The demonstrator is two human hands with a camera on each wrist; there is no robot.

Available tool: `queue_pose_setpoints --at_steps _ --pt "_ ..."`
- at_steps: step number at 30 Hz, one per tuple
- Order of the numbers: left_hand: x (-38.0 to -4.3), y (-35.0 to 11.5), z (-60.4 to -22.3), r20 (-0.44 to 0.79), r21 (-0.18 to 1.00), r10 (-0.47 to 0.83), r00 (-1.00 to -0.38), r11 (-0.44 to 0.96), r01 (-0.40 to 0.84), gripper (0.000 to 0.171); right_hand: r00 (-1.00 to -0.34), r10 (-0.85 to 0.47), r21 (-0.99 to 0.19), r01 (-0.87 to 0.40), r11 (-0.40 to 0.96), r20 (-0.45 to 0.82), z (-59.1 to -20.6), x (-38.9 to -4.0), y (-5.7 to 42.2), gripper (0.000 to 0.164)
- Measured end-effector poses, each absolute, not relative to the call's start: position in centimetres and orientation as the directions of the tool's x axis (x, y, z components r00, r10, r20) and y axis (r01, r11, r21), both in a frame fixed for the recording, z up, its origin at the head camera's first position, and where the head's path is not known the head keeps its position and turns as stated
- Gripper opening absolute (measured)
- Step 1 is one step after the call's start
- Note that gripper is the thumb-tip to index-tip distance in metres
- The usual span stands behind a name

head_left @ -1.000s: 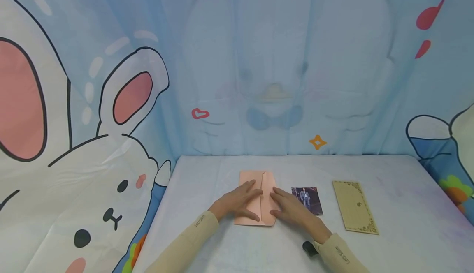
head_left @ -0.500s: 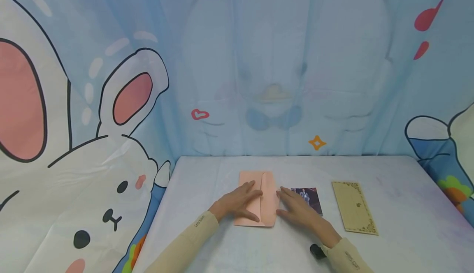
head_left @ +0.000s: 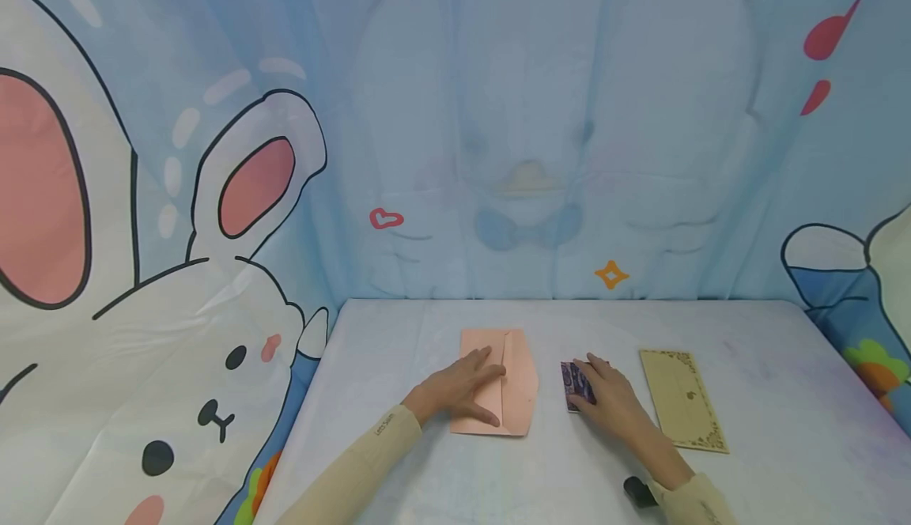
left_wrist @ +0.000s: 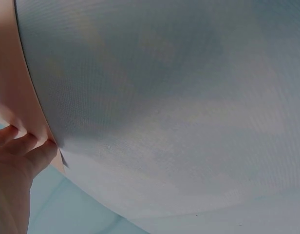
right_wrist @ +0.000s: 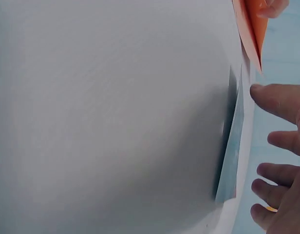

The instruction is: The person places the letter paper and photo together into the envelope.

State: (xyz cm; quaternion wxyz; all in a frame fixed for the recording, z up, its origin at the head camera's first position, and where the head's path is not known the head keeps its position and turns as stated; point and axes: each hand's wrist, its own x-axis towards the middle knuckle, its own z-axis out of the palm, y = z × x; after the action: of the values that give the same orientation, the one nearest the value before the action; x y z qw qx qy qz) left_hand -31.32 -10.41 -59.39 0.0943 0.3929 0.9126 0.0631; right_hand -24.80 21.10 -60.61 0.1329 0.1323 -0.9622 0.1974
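Note:
A pink paper envelope point(head_left: 523, 383) lies on the white-covered table, its right side ending in a blunt flap. My left hand point(head_left: 463, 387) rests on it with fingers spread; the left wrist view shows fingertips point(left_wrist: 45, 148) at the envelope's edge point(left_wrist: 28, 92). To the right, a small dark photo point(head_left: 571, 383) is partly covered by my right hand point(head_left: 608, 398). In the right wrist view, that hand's fingers point(right_wrist: 281, 100) are apart and extended over the photo point(right_wrist: 232, 156), with no grip on it showing.
A tan card with ornate corners point(head_left: 679, 398) lies right of my right hand. Near my right cuff is a small black object point(head_left: 638, 492). Behind the table point(head_left: 398, 335) hangs a blue curtain point(head_left: 527, 114) with cartoon prints.
My right hand has left the envelope's right edge and moved right, onto the photo. The envelope's flap now sticks out further right. My left hand has stayed in place.

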Motion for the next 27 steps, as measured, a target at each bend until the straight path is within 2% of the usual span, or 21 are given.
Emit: queue_pose_setpoints --at_steps 7,14,21,27 --pt "-31.3 -10.5 -59.2 -0.115 0.184 0.731 -0.672 0.681 0.709 0.091 -0.950 -0.109 -0.331 -0.207 0.921 0.292 -60.9 -24.1 22.4 0.067" --pt "-31.2 -10.3 -59.3 -0.119 0.186 0.733 -0.670 0.679 0.710 0.092 -0.992 0.003 -0.370 -0.044 0.928 0.126 -60.7 -23.8 22.4 0.077" --pt "-31.2 -10.2 -59.3 -0.129 0.185 0.723 -0.679 0.690 0.699 0.092 -0.996 -0.004 -0.394 -0.040 0.918 0.093 -60.2 -24.3 22.6 0.083" --pt "-31.3 -10.2 -59.5 -0.131 0.187 0.722 -0.679 0.691 0.698 0.091 -1.000 0.002 -0.461 0.006 0.887 -0.010 -59.5 -25.0 22.8 0.089"
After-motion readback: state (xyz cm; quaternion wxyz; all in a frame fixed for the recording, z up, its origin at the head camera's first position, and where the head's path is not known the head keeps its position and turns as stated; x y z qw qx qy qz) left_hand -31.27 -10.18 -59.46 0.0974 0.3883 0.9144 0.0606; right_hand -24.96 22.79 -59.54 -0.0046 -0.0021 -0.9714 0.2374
